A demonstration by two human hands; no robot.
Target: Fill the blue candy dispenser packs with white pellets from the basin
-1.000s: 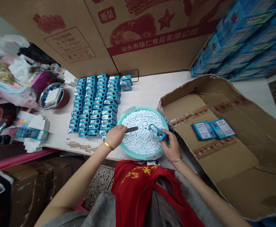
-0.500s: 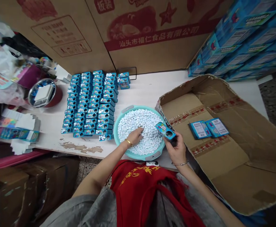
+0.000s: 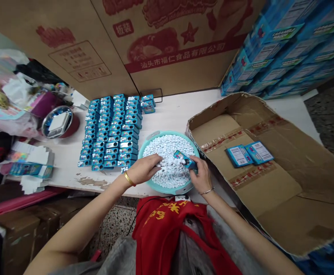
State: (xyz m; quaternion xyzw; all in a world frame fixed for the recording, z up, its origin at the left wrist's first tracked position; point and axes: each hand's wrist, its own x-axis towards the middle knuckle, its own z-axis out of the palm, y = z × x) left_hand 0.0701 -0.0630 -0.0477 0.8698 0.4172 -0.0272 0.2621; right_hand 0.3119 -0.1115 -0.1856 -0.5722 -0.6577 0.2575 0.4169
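Observation:
A teal basin (image 3: 155, 134) full of small white candies (image 3: 167, 147) sits at the table's near edge. My right hand (image 3: 201, 176) grips a small blue box (image 3: 184, 158) over the basin's right side. My left hand (image 3: 144, 168) is cupped over the candies with a heap of them at its fingertips, right against the box. Left of the basin stand several rows of small blue boxes (image 3: 111, 131) with open tops.
A large open cardboard carton (image 3: 273, 179) lies on the right with two blue boxes (image 3: 248, 153) inside. Stacked blue cartons (image 3: 284, 49) stand at back right, big brown cartons (image 3: 155, 49) behind. A round tin (image 3: 59, 122) and clutter lie at left.
My left hand dipped into the candies and now lifts a heap toward the box. My right hand lowered the box over the basin.

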